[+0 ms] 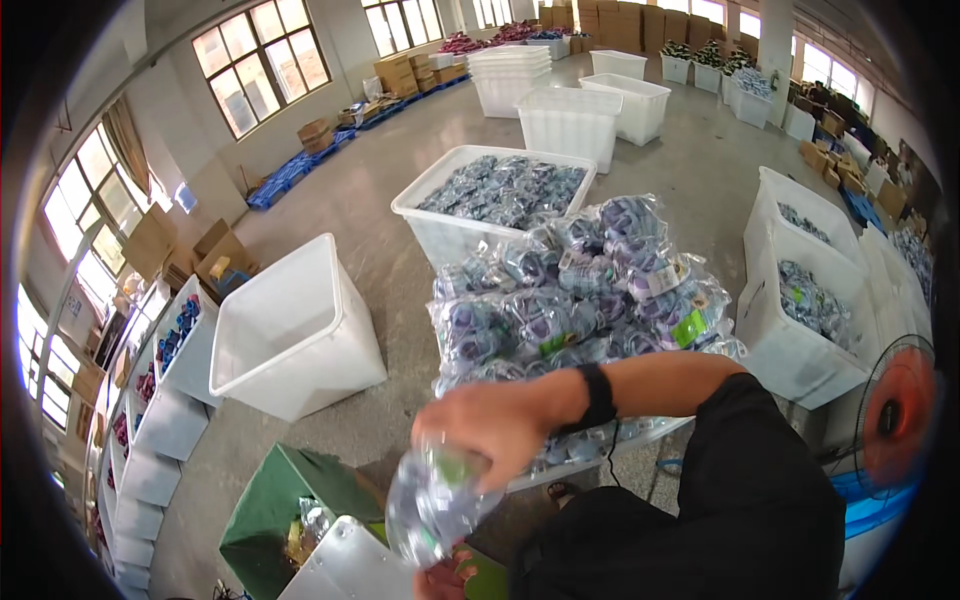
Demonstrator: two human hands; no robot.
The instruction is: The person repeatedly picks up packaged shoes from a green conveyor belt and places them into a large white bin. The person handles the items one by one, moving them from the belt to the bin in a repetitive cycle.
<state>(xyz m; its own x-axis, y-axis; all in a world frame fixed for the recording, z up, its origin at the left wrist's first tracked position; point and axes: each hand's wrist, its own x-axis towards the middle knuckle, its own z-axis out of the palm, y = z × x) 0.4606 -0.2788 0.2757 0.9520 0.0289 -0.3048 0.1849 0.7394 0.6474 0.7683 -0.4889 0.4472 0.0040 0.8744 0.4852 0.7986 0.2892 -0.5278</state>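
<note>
I hold a clear plastic bottle (428, 512) low in front of me, and it looks blurred. My right hand (492, 425), with a black band on the wrist, closes over the bottle's top. My left hand (446, 577) grips the bottle from below at the picture's lower edge, and only its fingers show. Just behind the hands a white bin is heaped with clear bags of purple and blue items (585, 295).
An empty white bin (296, 335) stands on the floor at left, and a filled white bin (452, 232) sits farther back. A green bag (275, 505) and a white lid (345, 570) are below. More white bins (790, 350) and an orange fan (893, 415) are at right.
</note>
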